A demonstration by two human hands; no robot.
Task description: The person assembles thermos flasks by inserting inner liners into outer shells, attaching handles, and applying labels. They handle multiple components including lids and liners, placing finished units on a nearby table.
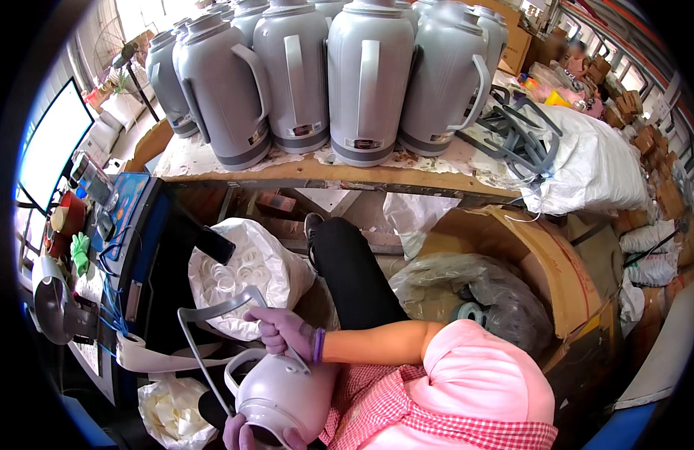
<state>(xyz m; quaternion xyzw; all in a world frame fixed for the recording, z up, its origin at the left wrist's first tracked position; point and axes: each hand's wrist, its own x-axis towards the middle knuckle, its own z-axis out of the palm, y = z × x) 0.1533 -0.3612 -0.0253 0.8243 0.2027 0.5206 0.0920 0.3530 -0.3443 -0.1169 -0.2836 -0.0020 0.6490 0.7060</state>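
A grey thermos flask body (pixel 275 397) lies tilted across my lap, its open neck toward the bottom edge. My right hand (pixel 281 330), in a purple glove, is closed round one end of a grey carrying handle (pixel 193 341) at the flask's upper side. The handle's loop sweeps left over the flask's fixed side grip (pixel 238 367). My left hand (pixel 242 435), also gloved, holds the flask by its neck at the lower edge; part of that hand is cut off by the picture.
Several finished-looking grey flasks (pixel 365 82) stand on a worn bench (pixel 317 169). Grey handles (pixel 523 135) lie beside a white sack (pixel 587 161). A bag of clear rings (pixel 245 270), a carton (pixel 557 277) with plastic-wrapped parts, and a screen (pixel 54 150) surround me.
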